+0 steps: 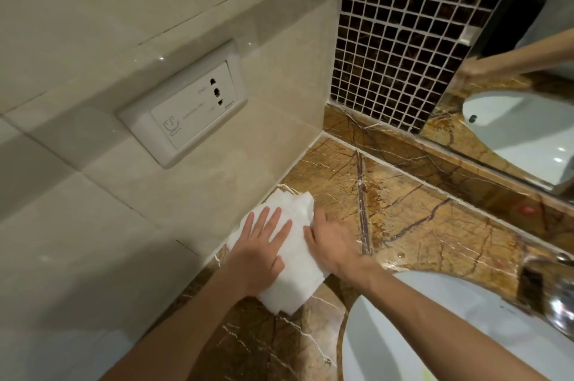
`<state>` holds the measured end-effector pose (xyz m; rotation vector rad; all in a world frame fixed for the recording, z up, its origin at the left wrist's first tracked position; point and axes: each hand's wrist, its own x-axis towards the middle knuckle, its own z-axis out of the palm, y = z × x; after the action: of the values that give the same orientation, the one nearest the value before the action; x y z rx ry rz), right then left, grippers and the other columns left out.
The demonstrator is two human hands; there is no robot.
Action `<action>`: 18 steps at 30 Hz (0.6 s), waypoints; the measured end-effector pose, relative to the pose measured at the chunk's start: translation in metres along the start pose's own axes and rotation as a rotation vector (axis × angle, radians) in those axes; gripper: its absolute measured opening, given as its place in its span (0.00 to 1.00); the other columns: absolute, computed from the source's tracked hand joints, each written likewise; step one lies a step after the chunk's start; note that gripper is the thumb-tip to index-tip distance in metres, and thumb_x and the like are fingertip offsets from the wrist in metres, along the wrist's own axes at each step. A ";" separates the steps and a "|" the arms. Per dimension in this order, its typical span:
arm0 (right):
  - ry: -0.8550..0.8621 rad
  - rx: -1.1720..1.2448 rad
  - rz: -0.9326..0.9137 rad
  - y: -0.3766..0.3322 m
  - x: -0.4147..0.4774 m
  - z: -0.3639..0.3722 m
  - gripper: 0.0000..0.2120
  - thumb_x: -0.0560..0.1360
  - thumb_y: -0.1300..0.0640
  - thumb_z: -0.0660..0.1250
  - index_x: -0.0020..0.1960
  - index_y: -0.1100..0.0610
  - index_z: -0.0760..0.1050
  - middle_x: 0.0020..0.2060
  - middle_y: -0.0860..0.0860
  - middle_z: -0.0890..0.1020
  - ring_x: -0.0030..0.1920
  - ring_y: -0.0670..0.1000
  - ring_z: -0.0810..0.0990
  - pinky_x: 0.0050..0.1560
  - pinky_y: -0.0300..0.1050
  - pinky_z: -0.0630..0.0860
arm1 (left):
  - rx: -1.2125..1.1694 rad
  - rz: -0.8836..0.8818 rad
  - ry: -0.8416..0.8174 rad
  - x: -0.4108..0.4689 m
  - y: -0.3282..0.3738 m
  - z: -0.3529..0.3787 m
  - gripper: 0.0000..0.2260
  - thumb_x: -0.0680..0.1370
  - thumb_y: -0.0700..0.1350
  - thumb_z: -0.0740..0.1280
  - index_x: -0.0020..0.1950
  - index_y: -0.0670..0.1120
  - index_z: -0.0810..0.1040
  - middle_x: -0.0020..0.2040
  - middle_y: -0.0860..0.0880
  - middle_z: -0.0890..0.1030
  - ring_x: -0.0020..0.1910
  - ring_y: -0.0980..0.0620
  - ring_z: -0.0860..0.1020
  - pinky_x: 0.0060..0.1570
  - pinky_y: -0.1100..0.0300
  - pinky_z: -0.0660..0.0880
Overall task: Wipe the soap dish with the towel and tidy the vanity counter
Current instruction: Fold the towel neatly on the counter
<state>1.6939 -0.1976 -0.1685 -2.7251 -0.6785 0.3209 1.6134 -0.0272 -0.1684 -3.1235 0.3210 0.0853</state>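
Note:
A folded white towel (295, 259) lies on the brown marble vanity counter (419, 225), close against the beige tiled wall on the left. My left hand (259, 248) presses flat on the towel's left half, fingers spread. On the towel's right edge rests my right hand (330, 242), its fingers curled onto the cloth. No soap dish is in view.
A white sink basin (435, 334) fills the lower right, with a chrome tap (559, 296) at the right edge. A wall socket (186, 104) sits on the tiled wall above the counter. Dark mosaic tiles (397, 33) and a mirror (512, 101) stand behind the counter.

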 end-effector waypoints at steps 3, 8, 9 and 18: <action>0.166 0.002 0.026 -0.003 -0.008 0.000 0.23 0.80 0.49 0.55 0.71 0.59 0.60 0.56 0.58 0.77 0.52 0.56 0.76 0.56 0.55 0.74 | -0.040 -0.080 0.020 -0.004 0.012 0.001 0.29 0.73 0.49 0.56 0.74 0.41 0.63 0.74 0.35 0.63 0.73 0.36 0.62 0.69 0.36 0.60; 0.040 -0.111 -0.218 -0.010 -0.025 0.010 0.26 0.81 0.44 0.44 0.77 0.52 0.50 0.77 0.61 0.54 0.77 0.61 0.51 0.74 0.61 0.44 | -0.080 -0.161 0.044 -0.019 0.033 0.019 0.29 0.78 0.55 0.53 0.73 0.37 0.63 0.72 0.32 0.64 0.72 0.34 0.62 0.68 0.35 0.61; -0.015 -0.126 -0.238 -0.009 -0.024 0.014 0.26 0.81 0.44 0.41 0.77 0.50 0.48 0.78 0.60 0.50 0.77 0.60 0.45 0.74 0.59 0.39 | -0.071 -0.163 0.060 -0.019 0.034 0.021 0.29 0.78 0.55 0.53 0.72 0.37 0.64 0.72 0.32 0.64 0.73 0.35 0.61 0.69 0.36 0.61; -0.065 -0.299 -0.301 -0.005 -0.003 0.010 0.27 0.81 0.43 0.38 0.78 0.50 0.43 0.77 0.56 0.41 0.76 0.58 0.35 0.72 0.58 0.33 | -0.070 -0.327 0.100 -0.017 0.047 0.025 0.29 0.79 0.57 0.54 0.72 0.37 0.65 0.71 0.32 0.65 0.72 0.33 0.63 0.67 0.35 0.63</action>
<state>1.6865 -0.1927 -0.1754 -2.8352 -1.2266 0.2528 1.5861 -0.0698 -0.1920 -3.2049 -0.1986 -0.0619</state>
